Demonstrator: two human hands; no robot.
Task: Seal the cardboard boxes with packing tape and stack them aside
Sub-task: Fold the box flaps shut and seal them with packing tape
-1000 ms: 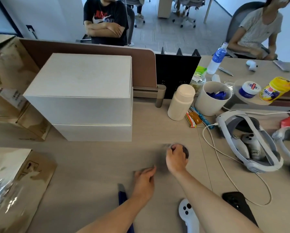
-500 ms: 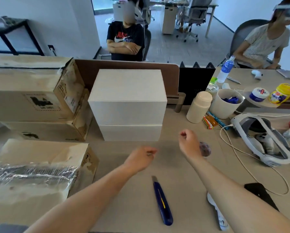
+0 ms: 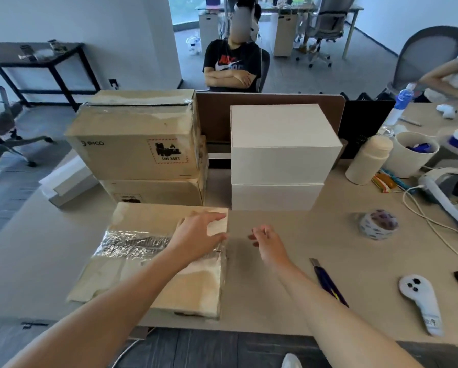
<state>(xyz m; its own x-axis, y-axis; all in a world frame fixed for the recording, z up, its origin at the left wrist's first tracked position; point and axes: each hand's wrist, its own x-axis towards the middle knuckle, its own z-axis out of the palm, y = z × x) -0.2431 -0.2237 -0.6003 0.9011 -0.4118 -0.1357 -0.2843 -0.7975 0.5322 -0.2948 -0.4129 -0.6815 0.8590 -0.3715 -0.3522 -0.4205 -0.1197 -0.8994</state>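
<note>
- The right hand [image 3: 269,243] is no longer sitting on the packing tape roll [image 3: 378,224], where it was a second ago. The roll is now lying alone on the counter [image 3: 249,296] at the right of the frame, well apart from both hands.
- The left hand [image 3: 198,235] is leaving the spot near the utility knife [image 3: 328,282] and is now resting flat on the cardboard box [image 3: 153,282] in the lower left, with straight, spread fingers over its top right edge. It is touching the box, not gripping it.
- The right hand is hovering just beside that box's right side with loosely curled fingers, holding nothing and reaching toward the box.
- The view is swinging left as well, so the box is now filling the lower left, close to the near edge of the counter.
- A shiny strip of clear tape [image 3: 132,244] is running across the box top, so the sealing of this one is probably finished — setting the roll down fits that reading.
- Both hands seem to be closing in for a two-handed lift, with the right side not yet held.
- The stack of two brown boxes [image 3: 134,144] is standing just behind it in the upper left, beside the white boxes [image 3: 281,144] — a likely place to put this one, though that is a guess.
</note>
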